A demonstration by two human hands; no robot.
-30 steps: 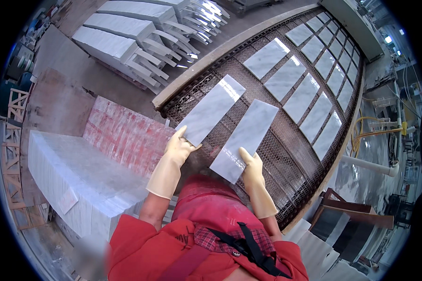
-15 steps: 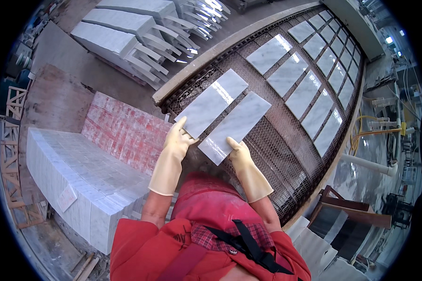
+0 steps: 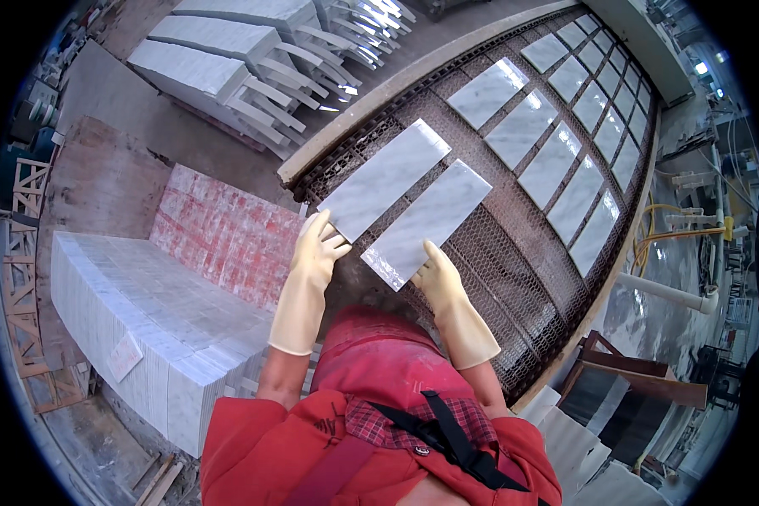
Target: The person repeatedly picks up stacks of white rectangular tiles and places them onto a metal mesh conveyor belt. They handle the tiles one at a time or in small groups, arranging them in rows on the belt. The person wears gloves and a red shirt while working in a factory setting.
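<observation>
- I see the left hand [image 3: 318, 246] at the near end of the left tile [image 3: 388, 181], gloved fingers spread apart around that short edge; I cannot tell whether they grip it or merely touch.
- My right hand [image 3: 437, 274] sits at the right edge of the right tile [image 3: 427, 223], thumb against the edge near its close end. The other fingers are partly hidden, so whether they are clamped on it I cannot tell.
- Both tiles reach forward from the fingertips over the mesh [image 3: 514, 278], side by side with a narrow gap between them; whether the right one bears fully on it, I cannot make out.
- Well beyond the fingers, more tiles [image 3: 536, 128] lie in rows on the mesh.
- Left of the left fingers, and nearer the body, stands the stack [image 3: 190, 316], with a red-stained board [image 3: 223, 228] behind it.
- I judge the step in hand to be setting and lining up this pair.
- To my mind, the next move calls for squaring the right tile beside its neighbour, then freeing the fingers without nudging either.
</observation>
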